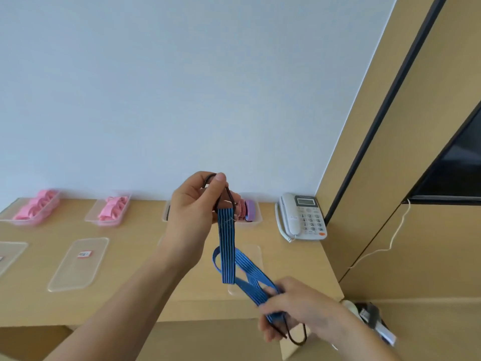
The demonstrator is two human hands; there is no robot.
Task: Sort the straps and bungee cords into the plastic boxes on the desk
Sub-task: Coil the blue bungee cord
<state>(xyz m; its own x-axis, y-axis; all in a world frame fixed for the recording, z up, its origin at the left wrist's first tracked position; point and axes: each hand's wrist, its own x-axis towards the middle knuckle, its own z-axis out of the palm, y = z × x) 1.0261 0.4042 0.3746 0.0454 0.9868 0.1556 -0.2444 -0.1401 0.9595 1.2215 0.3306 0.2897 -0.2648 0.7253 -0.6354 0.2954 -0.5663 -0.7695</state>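
Observation:
A flat blue bungee cord (227,246) with black metal hooks hangs folded in the air over the wooden desk (135,295). My left hand (194,207) pinches its upper hook between thumb and fingers. Lower right, my right hand (294,306) grips the bunched blue loops, and the other black hook (295,334) dangles below it. Behind my left hand a clear plastic box (256,217) holds rolled pink and purple straps. Two more clear boxes (39,207) (110,211) at the back left hold pink rolled straps.
Clear lids (80,264) (10,252) lie flat on the desk in front of the left boxes, and another lid (253,259) lies behind the cord. A white telephone (300,216) stands at the desk's back right. A lower shelf at the right holds small items (372,319).

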